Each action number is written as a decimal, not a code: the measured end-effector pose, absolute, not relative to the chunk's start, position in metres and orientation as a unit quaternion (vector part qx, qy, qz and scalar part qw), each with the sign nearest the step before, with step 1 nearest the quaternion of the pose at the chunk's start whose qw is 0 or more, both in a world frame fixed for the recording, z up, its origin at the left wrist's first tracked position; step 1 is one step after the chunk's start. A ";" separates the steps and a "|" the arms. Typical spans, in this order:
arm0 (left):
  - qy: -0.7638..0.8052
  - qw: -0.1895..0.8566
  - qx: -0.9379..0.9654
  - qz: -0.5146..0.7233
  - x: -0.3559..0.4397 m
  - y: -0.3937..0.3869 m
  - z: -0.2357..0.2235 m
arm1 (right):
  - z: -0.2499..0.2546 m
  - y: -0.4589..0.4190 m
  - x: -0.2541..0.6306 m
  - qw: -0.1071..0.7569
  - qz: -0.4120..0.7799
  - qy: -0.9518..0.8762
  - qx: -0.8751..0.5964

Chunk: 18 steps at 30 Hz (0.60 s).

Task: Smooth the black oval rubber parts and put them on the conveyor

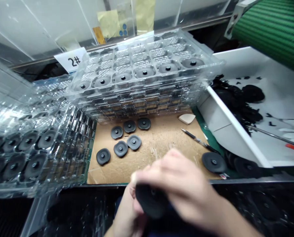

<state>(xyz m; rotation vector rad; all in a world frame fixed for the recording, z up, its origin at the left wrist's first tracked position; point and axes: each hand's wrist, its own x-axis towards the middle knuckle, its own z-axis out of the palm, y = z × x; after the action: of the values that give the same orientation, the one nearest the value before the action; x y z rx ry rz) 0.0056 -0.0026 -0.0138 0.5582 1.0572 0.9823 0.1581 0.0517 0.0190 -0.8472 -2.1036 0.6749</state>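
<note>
Both my hands meet at the bottom centre, blurred by motion. My right hand lies over a black round rubber disc, fingers curled on it. My left hand holds the same disc from below. Several similar black discs lie on the brown cardboard sheet just beyond my hands. Two more discs lie at the cardboard's right edge.
A stack of clear plastic trays holding discs stands behind the cardboard, with a "2#" label. More clear trays sit at the left. A white bin with black scraps is at the right. A pen-like tool lies on the cardboard.
</note>
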 end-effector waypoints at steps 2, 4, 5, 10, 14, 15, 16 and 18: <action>0.445 0.735 0.162 0.485 0.003 -0.001 -0.014 | -0.006 0.059 0.169 0.307 0.301 -0.787 -0.443; 0.413 0.743 0.069 0.522 0.000 0.001 -0.015 | -0.035 0.056 0.180 0.247 0.310 -0.757 -0.519; 0.405 0.742 0.041 0.532 -0.001 0.002 -0.015 | -0.049 0.050 0.183 0.231 0.320 -0.752 -0.529; 0.408 0.743 0.010 0.531 -0.001 0.008 -0.016 | -0.079 0.021 0.182 0.212 0.375 -0.739 -0.518; 0.430 0.733 0.016 0.526 0.006 0.009 -0.014 | -0.027 0.030 0.170 0.321 0.354 -0.700 -0.530; 0.430 0.732 0.022 0.528 0.007 0.008 -0.013 | -0.012 0.033 0.164 0.362 0.335 -0.708 -0.505; 0.429 0.734 0.026 0.526 0.008 0.007 -0.013 | 0.002 0.036 0.158 0.401 0.312 -0.723 -0.468; 0.428 0.739 0.034 0.519 0.009 0.006 -0.012 | 0.020 0.037 0.146 0.439 0.278 -0.758 -0.395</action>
<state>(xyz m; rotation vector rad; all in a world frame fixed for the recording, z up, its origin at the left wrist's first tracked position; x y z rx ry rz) 0.0087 0.0057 -0.0123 0.0742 0.9395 1.1389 0.1457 0.0373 0.0198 -0.9808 -1.8835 0.6921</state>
